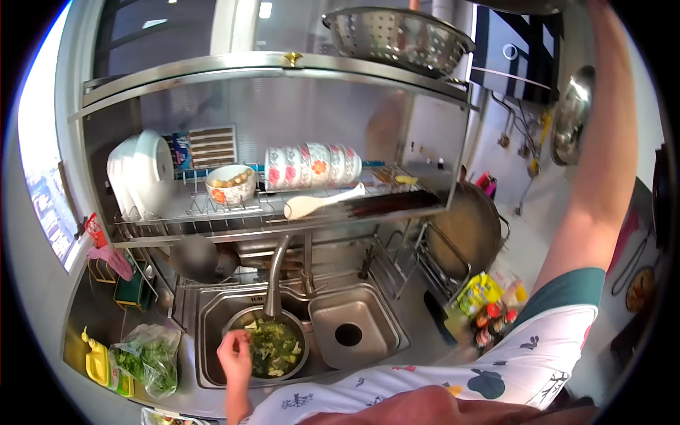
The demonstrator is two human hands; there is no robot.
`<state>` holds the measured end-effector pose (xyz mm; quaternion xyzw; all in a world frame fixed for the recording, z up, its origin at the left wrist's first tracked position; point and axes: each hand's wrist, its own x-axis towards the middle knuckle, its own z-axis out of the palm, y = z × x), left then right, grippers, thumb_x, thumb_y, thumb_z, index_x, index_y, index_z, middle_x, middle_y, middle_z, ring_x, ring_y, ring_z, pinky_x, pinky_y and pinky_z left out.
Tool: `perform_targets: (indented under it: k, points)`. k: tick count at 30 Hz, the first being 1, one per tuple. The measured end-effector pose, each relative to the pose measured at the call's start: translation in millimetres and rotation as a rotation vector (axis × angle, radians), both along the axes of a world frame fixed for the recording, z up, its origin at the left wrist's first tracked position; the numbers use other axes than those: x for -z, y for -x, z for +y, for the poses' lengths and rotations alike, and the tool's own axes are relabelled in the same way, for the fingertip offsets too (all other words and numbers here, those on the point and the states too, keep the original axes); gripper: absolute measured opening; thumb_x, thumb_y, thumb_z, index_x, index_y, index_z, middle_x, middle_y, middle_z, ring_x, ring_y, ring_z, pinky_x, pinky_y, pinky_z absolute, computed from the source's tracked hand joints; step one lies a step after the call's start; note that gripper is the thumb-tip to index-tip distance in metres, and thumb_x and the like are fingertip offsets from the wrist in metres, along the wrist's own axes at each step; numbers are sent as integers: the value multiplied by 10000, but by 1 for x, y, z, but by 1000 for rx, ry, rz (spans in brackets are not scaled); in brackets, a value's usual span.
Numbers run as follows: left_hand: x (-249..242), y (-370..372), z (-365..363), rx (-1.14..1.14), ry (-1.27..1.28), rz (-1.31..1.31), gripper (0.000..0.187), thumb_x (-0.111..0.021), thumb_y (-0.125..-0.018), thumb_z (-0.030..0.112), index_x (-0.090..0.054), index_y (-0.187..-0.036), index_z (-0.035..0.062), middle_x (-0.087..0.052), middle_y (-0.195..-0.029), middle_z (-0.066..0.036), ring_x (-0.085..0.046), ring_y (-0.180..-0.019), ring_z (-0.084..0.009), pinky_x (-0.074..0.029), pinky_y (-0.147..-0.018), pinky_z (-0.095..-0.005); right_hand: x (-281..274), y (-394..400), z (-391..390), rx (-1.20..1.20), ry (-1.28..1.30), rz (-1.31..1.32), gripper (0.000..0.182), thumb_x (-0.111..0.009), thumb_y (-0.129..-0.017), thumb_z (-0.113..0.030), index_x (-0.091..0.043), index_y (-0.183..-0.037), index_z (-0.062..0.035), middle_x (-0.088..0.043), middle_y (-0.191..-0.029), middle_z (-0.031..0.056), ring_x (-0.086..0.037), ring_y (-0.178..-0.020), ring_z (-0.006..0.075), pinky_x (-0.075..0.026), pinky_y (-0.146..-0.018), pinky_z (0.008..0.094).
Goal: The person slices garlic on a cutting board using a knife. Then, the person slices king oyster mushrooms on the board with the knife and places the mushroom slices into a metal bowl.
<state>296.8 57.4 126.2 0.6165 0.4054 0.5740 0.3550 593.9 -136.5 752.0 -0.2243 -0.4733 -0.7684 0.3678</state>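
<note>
My left hand [236, 356] is at the left rim of a round metal basin [307, 347], its fingers curled together. I cannot tell what, if anything, is pinched in them. Green broccoli pieces [273, 347] lie in water inside the basin, which stands in the left sink bowl [210, 365] under the faucet [275, 283]. My right arm [602, 163] reaches steeply up to the top right, and its hand is cut off by the frame's edge. Close to that wrist, the underside of a shiny metal vessel [528, 6] shows at the top edge.
Above the sink, a dish rack [269, 212] carries white plates [138, 173], flowered bowls [312, 166] and a pale spoon [322, 202]. A metal colander [397, 42] sits on its top shelf. Bagged greens [149, 358] and a yellow bottle [98, 361] stand left; sauce bottles [492, 326] stand right.
</note>
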Motion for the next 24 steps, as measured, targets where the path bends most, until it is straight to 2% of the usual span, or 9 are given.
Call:
perform_targets:
  k: [5, 7, 9, 10, 13, 14, 15, 18, 24]
  points:
    - [-34, -39, 4, 699, 227, -147, 184, -541, -934, 108, -551, -1073, -11, -656, -954, -115, -652, -832, -175, -532, -664, -283, 89, 11, -77, 86, 119, 36, 394, -508, -957, -374, -586, -802, -21, -552, -711, 68, -530, -631, 160, -493, -596, 307]
    - [-63, -52, 8, 1115, 299, -170, 478, -489, -953, 420, -466, -1218, 22, -632, -1060, -160, -652, -894, -250, -545, -678, -319, 146, 26, -103, 114, 172, 63, 433, -503, -964, -398, -566, -777, -13, -527, -672, 51, -504, -589, 138, -494, -566, 296]
    - [-105, -72, 6, 1552, 561, -395, 826, -323, -854, 720, -384, -1334, 51, -591, -1135, -219, -644, -932, -340, -572, -632, -426, 246, 11, -104, 362, -7, 536, 298, -481, -977, -173, -607, -984, 97, -638, -906, 69, -605, -772, 176, -524, -705, 329]
    - [-129, -77, 2, 1654, 594, -389, 887, -269, -830, 754, -326, -1376, 57, -578, -1171, -223, -626, -982, -361, -575, -656, -445, 282, 25, -80, 25, 51, 554, 320, -534, -952, -221, -587, -894, 89, -610, -795, 71, -568, -682, 171, -499, -625, 325]
    - [-156, -90, 6, 1832, 832, -352, 947, -237, -812, 786, -251, -1437, 75, -548, -1242, -216, -594, -1067, -378, -572, -685, -527, 389, 47, -85, 6, 633, 613, 507, -619, -820, -532, -531, -730, -41, -546, -712, 57, -525, -579, 206, -381, -483, 308]
    - [-147, -96, 8, 1680, 872, -141, 935, -259, -807, 795, -316, -1413, 86, -548, -1251, -199, -600, -1068, -346, -572, -664, -546, 412, 59, -92, 266, 902, 583, 464, -561, -890, -474, -576, -836, -14, -510, -649, 34, -486, -580, 165, -407, -539, 298]
    - [-123, -109, 11, 1567, 974, -103, 810, -367, -856, 709, -383, -1382, 93, -581, -1209, -181, -624, -1029, -308, -568, -722, -520, 432, 67, -87, 322, 924, 287, 418, -778, -674, -445, -582, -788, -94, -540, -719, 1, -533, -616, 176, -413, -541, 291]
    - [-77, -123, 24, 1257, 1234, 5, 368, -575, -790, 106, -569, -1143, 2, -637, -1086, -161, -641, -956, -266, -516, -877, -393, 509, 92, -71, 159, 914, 404, 369, -814, -643, -322, -592, -827, -92, -533, -722, 0, -527, -635, 164, -441, -593, 290]
    - [47, -155, 16, 1243, 1112, -120, 398, -543, -704, -36, -562, -1100, -7, -633, -955, -116, -635, -856, -245, -529, -784, -366, 628, 84, -107, 35, 1147, 1163, 322, -754, -706, -254, -616, -898, -34, -593, -956, 105, -574, -898, 296, -426, -915, 437]
